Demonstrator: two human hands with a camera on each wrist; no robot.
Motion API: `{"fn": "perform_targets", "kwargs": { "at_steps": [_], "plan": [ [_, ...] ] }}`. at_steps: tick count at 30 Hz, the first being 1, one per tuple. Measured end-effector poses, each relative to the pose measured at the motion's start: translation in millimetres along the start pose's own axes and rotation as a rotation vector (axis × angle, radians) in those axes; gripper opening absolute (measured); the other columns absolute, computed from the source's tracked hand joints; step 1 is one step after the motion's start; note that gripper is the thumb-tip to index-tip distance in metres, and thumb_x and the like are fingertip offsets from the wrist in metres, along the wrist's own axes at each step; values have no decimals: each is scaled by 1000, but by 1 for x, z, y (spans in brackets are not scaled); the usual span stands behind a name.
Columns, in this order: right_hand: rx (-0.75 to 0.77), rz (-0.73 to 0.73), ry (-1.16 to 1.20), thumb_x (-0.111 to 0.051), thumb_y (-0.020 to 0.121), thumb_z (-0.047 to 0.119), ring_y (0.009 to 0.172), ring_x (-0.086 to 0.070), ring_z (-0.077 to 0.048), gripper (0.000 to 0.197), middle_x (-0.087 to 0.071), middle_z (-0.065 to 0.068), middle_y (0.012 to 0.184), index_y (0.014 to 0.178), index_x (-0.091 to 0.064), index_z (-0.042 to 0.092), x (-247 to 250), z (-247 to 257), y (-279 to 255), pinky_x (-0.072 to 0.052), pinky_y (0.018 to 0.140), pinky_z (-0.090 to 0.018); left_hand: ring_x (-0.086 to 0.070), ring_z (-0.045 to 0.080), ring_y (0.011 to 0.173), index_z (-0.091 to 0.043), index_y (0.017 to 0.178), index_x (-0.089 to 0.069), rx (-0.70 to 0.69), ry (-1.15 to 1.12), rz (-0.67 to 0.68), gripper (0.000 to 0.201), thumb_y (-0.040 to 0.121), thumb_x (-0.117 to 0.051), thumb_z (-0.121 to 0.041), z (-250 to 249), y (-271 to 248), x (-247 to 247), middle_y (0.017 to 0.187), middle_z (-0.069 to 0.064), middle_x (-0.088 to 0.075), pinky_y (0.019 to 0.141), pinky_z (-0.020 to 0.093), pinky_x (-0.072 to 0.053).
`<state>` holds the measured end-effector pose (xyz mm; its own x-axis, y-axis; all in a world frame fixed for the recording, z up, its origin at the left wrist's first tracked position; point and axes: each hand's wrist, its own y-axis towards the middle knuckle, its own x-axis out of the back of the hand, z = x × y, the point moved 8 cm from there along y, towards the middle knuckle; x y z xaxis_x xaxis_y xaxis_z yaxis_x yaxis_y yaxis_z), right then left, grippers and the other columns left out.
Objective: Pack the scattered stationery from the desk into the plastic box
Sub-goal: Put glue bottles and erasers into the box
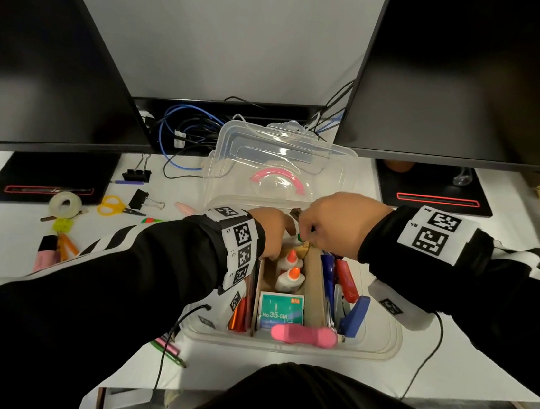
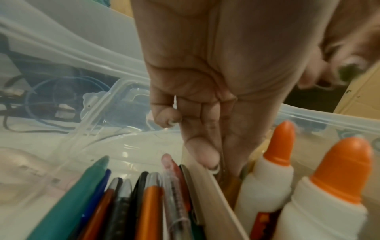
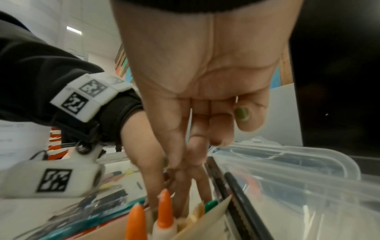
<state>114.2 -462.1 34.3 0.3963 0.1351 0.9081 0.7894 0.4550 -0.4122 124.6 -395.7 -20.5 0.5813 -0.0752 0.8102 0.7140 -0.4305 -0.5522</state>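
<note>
Staple box: you can read "MAX" and "No.35-5M" (smaller print below is illegible).
Right wristband: "R5", "R4".
Left wristband: "L3".

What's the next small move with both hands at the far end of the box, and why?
Probably draw both hands out and reach the left hand leftward for the yellow scissors. Both hands' fingers are down in the middle section behind the glue bottles, what they hold is hidden, and scissors, binder clips and tape lie unpacked on the desk.
</note>
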Motion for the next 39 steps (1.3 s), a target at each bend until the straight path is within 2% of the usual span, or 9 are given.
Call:
{"fn": "perform_targets", "kwargs": {
  "at_steps": [4,9,13,17,20,25,28,32,39],
  "plan": [
    [158,153,3,-52,91,20,97,-48,-6,28,-58,7,117,118,-61,24,-18,28,-10,-28,80,-15,-56,20,106,-20,133,-47,-8,-44,-24,57,80,-65,-9,2,0,5,120,7,-59,76,23,-38],
    [232,233,-55,-54,90,20,111,-53,-15,35,-58,7,123,124,-57,28,-35,46,-10,-41,90,-24,-52,19,113,-23,128,-53,11,-93,-51,48,84,-59,-4,11,-1,12,128,4,-55,85,24,-40],
    [211,247,-70,-53,92,18,111,-51,-14,35,-56,6,123,126,-56,25,-33,44,-7,-31,78,-17,-50,19,117,-21,127,-55,20,-104,-94,39,90,-52,-8,20,-11,28,131,2,-53,90,23,-38],
    [158,248,-56,-53,91,21,97,-48,-8,33,-58,7,120,124,-57,27,-31,37,-3,-29,78,-16,-51,13,94,-20,117,-60,10,-218,-202,28,90,-57,-19,33,-32,45,118,2,-58,79,21,-37],
    [114,255,-45,-54,89,24,103,-52,-10,35,-59,9,118,123,-57,32,-31,32,-1,-33,80,-17,-49,11,81,-22,114,-62,13,-322,-264,25,89,-59,-24,51,-53,52,110,0,-60,77,22,-40],
    [8,241,-23,-55,86,31,108,-53,-12,38,-59,9,119,123,-56,37,-24,29,2,-39,87,-21,-52,1,64,-28,103,-64,90,-437,-403,16,87,-60,-27,112,-96,60,93,-6,-64,59,12,-38],
    [-37,172,-22,-57,86,39,102,-53,-13,36,-60,9,112,122,-54,41,-5,36,6,-43,88,-24,-54,3,66,-29,95,-65,174,-489,-443,11,86,-61,-26,159,-121,55,87,-7,-63,64,16,-42],
    [-74,85,13,-56,87,43,83,-48,-9,36,-48,16,78,123,-52,41,25,58,10,-38,77,-20,-54,15,75,-24,92,-67,326,-477,-492,9,86,-59,-21,228,-148,37,80,-7,-56,77,27,-46],
    [-142,-43,79,-56,86,43,80,-46,-9,27,-48,15,80,112,-56,37,52,113,20,-37,65,-18,-58,26,99,-14,95,-69,552,-433,-531,16,86,-56,-11,341,-165,-24,105,8,-62,86,31,-41]
  ]
}}
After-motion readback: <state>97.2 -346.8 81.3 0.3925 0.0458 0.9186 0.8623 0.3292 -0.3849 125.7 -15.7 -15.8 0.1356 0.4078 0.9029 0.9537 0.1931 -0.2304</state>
